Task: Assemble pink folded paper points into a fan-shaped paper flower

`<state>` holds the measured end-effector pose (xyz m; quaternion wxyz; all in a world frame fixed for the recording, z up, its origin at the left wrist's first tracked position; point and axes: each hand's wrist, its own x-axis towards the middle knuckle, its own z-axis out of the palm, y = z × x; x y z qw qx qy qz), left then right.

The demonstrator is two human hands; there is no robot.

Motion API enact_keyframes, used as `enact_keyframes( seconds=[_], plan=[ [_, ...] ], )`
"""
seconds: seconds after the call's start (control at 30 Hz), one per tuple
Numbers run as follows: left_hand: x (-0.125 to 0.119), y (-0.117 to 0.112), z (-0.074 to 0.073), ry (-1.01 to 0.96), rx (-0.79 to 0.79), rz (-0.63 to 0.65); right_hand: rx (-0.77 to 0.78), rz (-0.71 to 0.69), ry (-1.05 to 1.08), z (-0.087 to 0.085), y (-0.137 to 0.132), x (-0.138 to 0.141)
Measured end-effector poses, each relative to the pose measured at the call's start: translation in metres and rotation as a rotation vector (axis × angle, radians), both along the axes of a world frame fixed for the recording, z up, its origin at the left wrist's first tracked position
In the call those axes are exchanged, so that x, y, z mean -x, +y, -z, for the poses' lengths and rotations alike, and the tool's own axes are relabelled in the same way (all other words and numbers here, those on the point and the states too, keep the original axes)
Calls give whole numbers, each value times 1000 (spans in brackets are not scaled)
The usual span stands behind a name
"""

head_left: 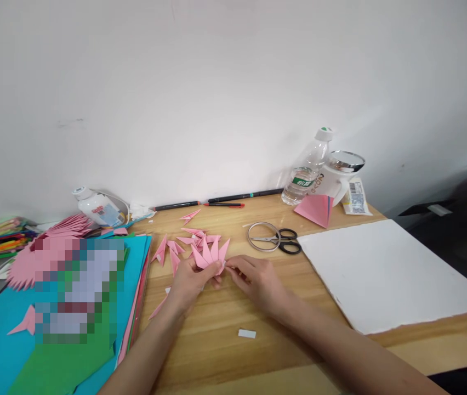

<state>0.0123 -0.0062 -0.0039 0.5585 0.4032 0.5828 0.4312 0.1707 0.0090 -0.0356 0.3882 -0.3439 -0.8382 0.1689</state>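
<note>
Between my hands is a fan of joined pink folded-paper pieces (pixel 209 253), its points spread upward. My left hand (pixel 195 280) grips the fan from below, thumb across its base. At the fan's right end my right hand (pixel 254 277) pinches with thumb and forefinger; a small whitish bit shows there, too small to make out. Loose pink folded pieces (pixel 160 251) lie behind and left of my left hand. A small white strip (pixel 247 333) rests on the wooden table (pixel 217 362) in front of my hands.
Scissors (pixel 286 240) and a tape ring (pixel 254 241) lie right of centre. A white board (pixel 393 280) covers the right side. Behind stand a water bottle (pixel 305 170) and a mug (pixel 334 181). Coloured paper (pixel 135 285) and a spiky pink paper ring (pixel 23 263) are left.
</note>
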Motion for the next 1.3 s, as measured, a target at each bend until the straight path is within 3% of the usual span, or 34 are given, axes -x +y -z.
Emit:
enact_keyframes(
  seconds=[0.27,0.5,0.63,0.73,0.9,1.3],
  plan=[
    [-2,0,-2,61,-21,42,-160,50,-144,1,1,-1],
    [-4,0,2,18,-13,62,-156,63,-272,-3,1,0],
    [-4,-1,0,33,-2,42,-101,90,-221,-1,3,0],
    [-4,0,-3,32,-2,17,-70,35,-143,0,4,-1],
    [-2,1,-3,32,7,6,-117,-39,-85,-2,3,-3],
    [-1,1,4,7,12,17,-165,-60,-104,-3,1,-4]
  ],
)
